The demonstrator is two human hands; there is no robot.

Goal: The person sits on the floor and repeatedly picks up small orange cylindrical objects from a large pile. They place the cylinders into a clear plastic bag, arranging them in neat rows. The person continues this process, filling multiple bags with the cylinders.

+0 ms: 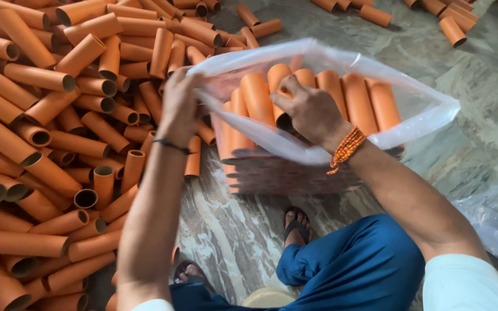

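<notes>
The pile of orange tubes point(47, 150) runs off the left, top and bottom edges, so its full extent cannot be told. The lower ends of the tubes in the clear plastic bag point(427, 103) blur behind the film. The right hand point(309, 109) hides its fingertips among those tubes. A second plastic sheet point(494, 222) is cut by the right edge.

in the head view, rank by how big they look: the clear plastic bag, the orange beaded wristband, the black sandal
1. Clear plastic bag, by far the largest.
2. Black sandal.
3. Orange beaded wristband.
The last two look close in size; the sandal is partly hidden, so that order is unsure.
</notes>
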